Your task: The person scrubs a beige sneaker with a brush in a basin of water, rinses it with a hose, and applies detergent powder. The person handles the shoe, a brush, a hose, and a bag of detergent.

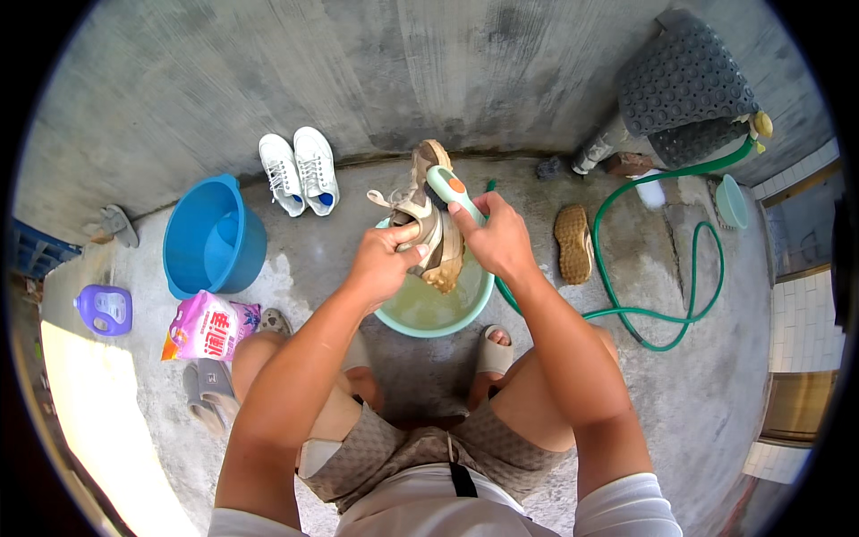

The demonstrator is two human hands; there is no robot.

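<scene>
My left hand (387,263) grips a brown and beige sneaker (433,235) at its ankle opening, with the toe pointing towards the wall. The shoe is tilted over a pale green basin (435,331) of cloudy yellowish water. In my right hand (495,231) is a scrub brush (451,186) with a light green handle and an orange button; its dark bristles lie against the side of the sneaker. The matching sneaker (574,245) rests on its side to the right of the basin, its tan sole showing.
White sneakers (298,171) lean against the wall. Left are a blue tub (249,250), a detergent bag (213,329), a purple jug (105,309) and grey slippers (209,389). A green hose (607,268) loops across the floor at right, near a brick (629,164) and a small green bowl (731,201).
</scene>
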